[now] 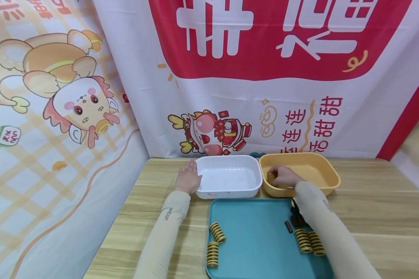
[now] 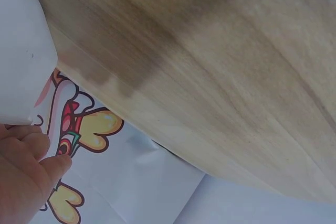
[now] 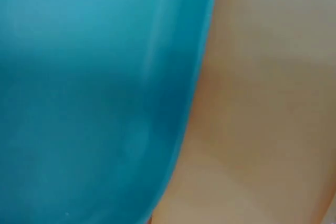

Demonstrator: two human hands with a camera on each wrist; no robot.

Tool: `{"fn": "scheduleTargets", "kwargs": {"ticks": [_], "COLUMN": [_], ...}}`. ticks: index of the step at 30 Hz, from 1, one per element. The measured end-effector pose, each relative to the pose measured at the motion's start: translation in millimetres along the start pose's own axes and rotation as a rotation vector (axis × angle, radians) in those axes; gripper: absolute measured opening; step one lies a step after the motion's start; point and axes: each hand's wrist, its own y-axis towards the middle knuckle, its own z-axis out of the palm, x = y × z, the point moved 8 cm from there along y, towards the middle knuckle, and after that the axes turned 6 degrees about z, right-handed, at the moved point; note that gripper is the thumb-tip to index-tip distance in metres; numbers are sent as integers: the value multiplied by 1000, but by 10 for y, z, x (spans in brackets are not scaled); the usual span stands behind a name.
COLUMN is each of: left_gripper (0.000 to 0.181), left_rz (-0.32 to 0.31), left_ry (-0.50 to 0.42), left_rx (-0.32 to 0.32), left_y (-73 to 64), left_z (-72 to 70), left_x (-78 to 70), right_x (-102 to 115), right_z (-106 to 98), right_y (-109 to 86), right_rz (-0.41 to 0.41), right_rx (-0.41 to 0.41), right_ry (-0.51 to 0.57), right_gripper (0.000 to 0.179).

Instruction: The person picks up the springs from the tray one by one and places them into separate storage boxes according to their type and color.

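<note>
My left hand (image 1: 188,178) rests against the left end of a white plastic basin (image 1: 227,193), fingers extended along its side. The left wrist view shows its fingertips right at the basin's white wall (image 2: 26,51). Inside the yellow basin (image 1: 317,172), my right hand (image 1: 284,176) pinches a ribbed gold-and-brown roll (image 1: 270,177) near the left wall. Part of that roll is hidden by the fingers. Neither the right hand nor the roll appears in the right wrist view, only the blue tray (image 3: 94,87) and the yellow basin's wall (image 3: 262,103).
On the blue tray (image 1: 255,232) lie similar ribbed rolls, two at the left (image 1: 213,254) and two at the right (image 1: 303,241). A small dark bar (image 1: 288,226) and dark pieces (image 1: 298,221) lie by the right sleeve. A printed cloth hangs behind the wooden table (image 1: 139,217).
</note>
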Motion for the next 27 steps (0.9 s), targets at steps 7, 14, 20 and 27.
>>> {"fn": "scheduleTargets", "kwargs": {"ticks": [7, 14, 20, 27], "left_gripper": [66, 65, 66, 66], "left_rz": [10, 12, 17, -8], "left_ry": [-7, 24, 41, 5], "left_rx": [-10, -1, 9, 18], "left_y": [-7, -7, 3, 7], "left_z": [-14, -7, 3, 8], "left_x": [-11, -10, -16, 6], "right_x": [48, 30, -4, 154], "right_z": [111, 158, 140, -63], "right_y": [41, 69, 14, -111], "right_rz": [-16, 14, 29, -79], "right_rx": [49, 78, 103, 33], "right_ry": [-196, -212, -199, -208], "right_gripper": [25, 31, 44, 56]}}
